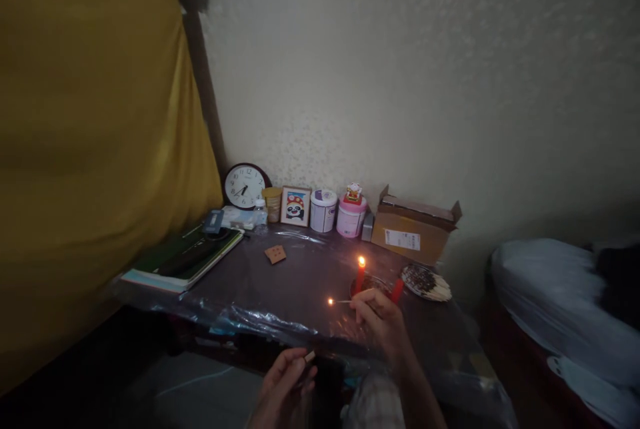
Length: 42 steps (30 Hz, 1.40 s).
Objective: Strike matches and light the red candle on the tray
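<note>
In my right hand point(380, 322) is a thin burning match point(342, 301), pinched between thumb and fingers. Its small flame points left, over the table. Just behind that hand a lit red candle point(361, 277) stands upright by a round dish point(375, 282), which the hand partly covers. A second red candle point(397, 291) leans at the right, with no flame on it. My left hand point(287, 382) is closed around a small matchbox point(310, 356) below the table's front edge. Only a tan end shows; the fingers hide the rest.
The dark table point(305, 276) has a clear plastic cover. On it lie a plate of pale, dark-headed sticks point(435, 286), a brown square piece point(275, 254) and a green book point(195, 256). A clock point(245, 186), a picture frame point(295, 206), tubs point(323, 211) and a cardboard box point(413, 229) line the wall.
</note>
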Motion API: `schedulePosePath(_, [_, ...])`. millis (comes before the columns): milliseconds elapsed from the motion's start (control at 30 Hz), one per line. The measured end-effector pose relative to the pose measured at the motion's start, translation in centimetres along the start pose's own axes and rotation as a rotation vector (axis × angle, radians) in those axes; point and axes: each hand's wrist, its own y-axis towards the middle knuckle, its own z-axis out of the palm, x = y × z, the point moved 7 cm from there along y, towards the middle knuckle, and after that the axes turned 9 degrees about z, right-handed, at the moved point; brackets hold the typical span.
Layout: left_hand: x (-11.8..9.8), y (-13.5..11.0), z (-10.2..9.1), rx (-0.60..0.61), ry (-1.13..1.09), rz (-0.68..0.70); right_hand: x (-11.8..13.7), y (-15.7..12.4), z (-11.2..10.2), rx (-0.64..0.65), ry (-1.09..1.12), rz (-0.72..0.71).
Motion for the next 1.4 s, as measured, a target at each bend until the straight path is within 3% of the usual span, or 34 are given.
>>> schedulePosePath(200, [0.0,-0.4,0.5,0.015,0.075,-0.02,0.3,-1.4,-2.1,0.101,0.346,0.033])
schedulePosePath(300, [-0.2,-0.5,0.8,0.013,0.093,-0.031,0.6,-2.2,-3.7,0.107,0.276,0.048])
schedulePosePath(367, [-0.3,-0.6,0.9,0.013,0.101,-0.039,0.9,-2.9,-6.1,0.016,0.235,0.026])
schedulePosePath(467, [-0.1,-0.6,1.1,0.017,0.108,-0.04,1.7,-4.1,-11.4,-0.239,0.328,-0.111])
schedulePosePath(567, [0.2,-0.3,1.1,0.019,0.113,-0.022,1.8,-4.5,-15.3,-0.42,0.175,-0.141])
schedulePosePath(700, [1.2,0.4,0.7,0.027,0.092,-0.044,1.6,-4.5,-18.2,-0.541,-0.01,-0.086])
schedulePosePath(800, [1.8,0.8,0.3,0.031,0.09,-0.061,1.2,-5.6,-19.2,-0.549,-0.045,-0.093])
schedulePosePath(933, [2.1,1.1,0.1,0.031,0.075,-0.073,-1.1,-5.5,-19.6,-0.471,-0.141,-0.045])
schedulePosePath(1000, [2.1,1.2,0.3,0.048,0.062,-0.082,-2.6,-4.7,-20.2,-0.525,-0.364,-0.029])
schedulePosePath(1067, [2.2,1.3,0.3,0.048,0.056,-0.082,-4.4,-3.7,-21.3,-0.571,-0.442,0.0])
schedulePosePath(1233, [2.6,1.4,-0.3,0.021,0.072,-0.106,-8.8,-2.5,-24.4,-0.59,-0.293,0.103])
schedulePosePath(1400, [3.4,2.0,-0.6,0.037,0.064,-0.135,-10.8,-1.2,-27.3,-0.67,-0.202,0.108])
